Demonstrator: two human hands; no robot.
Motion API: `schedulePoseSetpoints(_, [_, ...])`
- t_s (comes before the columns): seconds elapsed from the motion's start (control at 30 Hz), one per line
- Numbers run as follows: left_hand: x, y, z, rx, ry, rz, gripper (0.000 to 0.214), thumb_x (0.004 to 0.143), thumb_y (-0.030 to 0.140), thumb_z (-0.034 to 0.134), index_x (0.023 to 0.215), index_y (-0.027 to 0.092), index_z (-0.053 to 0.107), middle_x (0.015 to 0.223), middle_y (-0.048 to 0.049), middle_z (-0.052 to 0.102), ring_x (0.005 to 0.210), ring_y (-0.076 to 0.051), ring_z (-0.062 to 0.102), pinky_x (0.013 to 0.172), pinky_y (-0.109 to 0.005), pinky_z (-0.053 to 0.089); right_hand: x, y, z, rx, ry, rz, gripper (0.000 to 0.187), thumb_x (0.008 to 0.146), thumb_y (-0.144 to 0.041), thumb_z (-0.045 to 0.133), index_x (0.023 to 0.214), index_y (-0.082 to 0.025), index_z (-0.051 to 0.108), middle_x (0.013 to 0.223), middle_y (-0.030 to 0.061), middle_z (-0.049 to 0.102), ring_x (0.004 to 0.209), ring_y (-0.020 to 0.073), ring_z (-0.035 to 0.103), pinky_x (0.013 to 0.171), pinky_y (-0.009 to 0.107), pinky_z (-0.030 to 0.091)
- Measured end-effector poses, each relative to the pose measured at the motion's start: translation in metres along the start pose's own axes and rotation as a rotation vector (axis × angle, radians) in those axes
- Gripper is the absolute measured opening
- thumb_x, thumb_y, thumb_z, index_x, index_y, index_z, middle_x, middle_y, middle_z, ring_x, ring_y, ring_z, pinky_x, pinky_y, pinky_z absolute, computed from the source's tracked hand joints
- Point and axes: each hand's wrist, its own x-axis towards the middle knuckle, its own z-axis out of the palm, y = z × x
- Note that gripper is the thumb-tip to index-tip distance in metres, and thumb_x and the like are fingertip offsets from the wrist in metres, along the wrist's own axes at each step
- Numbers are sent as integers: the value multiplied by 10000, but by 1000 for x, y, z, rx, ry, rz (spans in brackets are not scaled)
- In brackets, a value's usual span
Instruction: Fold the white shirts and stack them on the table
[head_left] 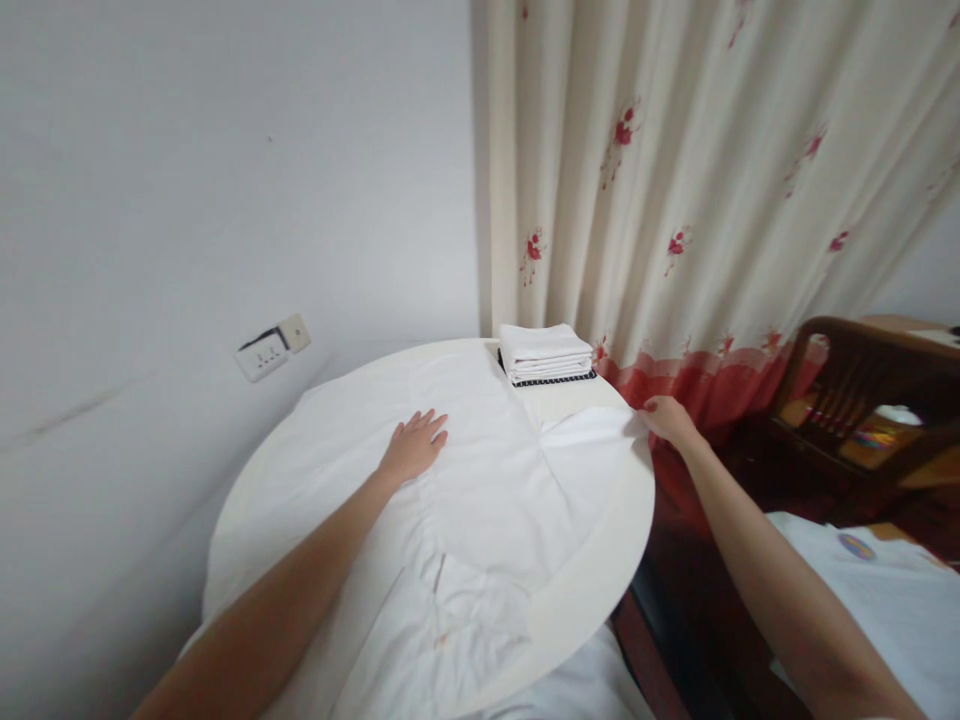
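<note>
At the near edge of the round white counter (609,565), the white cloth (487,490) lies crumpled, with a short dark line and a small brownish spot on its folds. More white fabric (574,690) shows below that edge. Off to the right, apart from the counter, is a pale sheet (862,600) bearing a round coloured emblem.

The cloth covers most of the counter from the near edge towards the far one, leaving a bare strip along the right edge. Near the middle, the left hand (416,447) rests on it palm down, its fingers spread and released. At the right edge, the right hand (667,418) has its fingers pinched on a corner of the cloth, drawn out into a flap.

By the far right edge sits a stack of folded white cloths (546,345) on something with black-and-white trim (559,379). Beyond are a wall socket (262,357) on the left, a dark wooden chair (847,370) on the right, and a flowered curtain (675,190) with a red hem.
</note>
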Motion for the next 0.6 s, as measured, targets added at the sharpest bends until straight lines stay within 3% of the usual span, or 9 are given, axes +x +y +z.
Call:
schedulePoseSetpoints(0.13, [0, -1, 1, -1, 13, -4, 513, 1034, 403, 316, 1519, 282, 431, 1627, -53, 327, 1511, -296, 259, 1189, -530, 242, 5, 13, 7, 2, -43, 101, 205, 817, -298, 670, 732, -129, 750, 628, 113, 699, 626, 231, 697, 607, 295, 516])
schedulePoseSetpoints(0.27, [1, -2, 2, 3, 6, -3, 516, 1035, 409, 303, 1517, 284, 437, 1623, -52, 335, 1509, -296, 264, 1185, -531, 250, 8, 14, 13, 40, -47, 125, 233, 814, -246, 675, 624, -124, 731, 559, 99, 676, 592, 219, 688, 579, 273, 504])
schedulePoseSetpoints(0.4, [1, -3, 3, 0, 12, 4, 527, 1035, 409, 293, 1524, 268, 431, 1625, -59, 329, 1509, -306, 261, 1183, -540, 254, 7, 10, 12, 87, 22, 114, 122, 770, -128, 664, 779, -113, 785, 714, 106, 750, 672, 205, 714, 624, 247, 510])
schedulePoseSetpoints(0.5, [1, -3, 3, -3, 16, 5, 527, 1035, 409, 301, 1525, 266, 431, 1623, -60, 336, 1506, -310, 267, 1185, -538, 252, 9, 0, 0, 97, 117, 94, 225, 766, -90, 621, 911, -110, 791, 918, 133, 777, 832, 215, 730, 737, 251, 524])
schedulePoseSetpoints(0.6, [0, -1, 1, -11, 10, 5, 522, 1035, 404, 311, 1521, 262, 437, 1624, -65, 333, 1506, -313, 267, 1187, -542, 245, 15, -25, -24, 89, 230, 13, 279, 815, -116, 576, 1014, -125, 772, 1017, 133, 768, 941, 224, 710, 830, 273, 510])
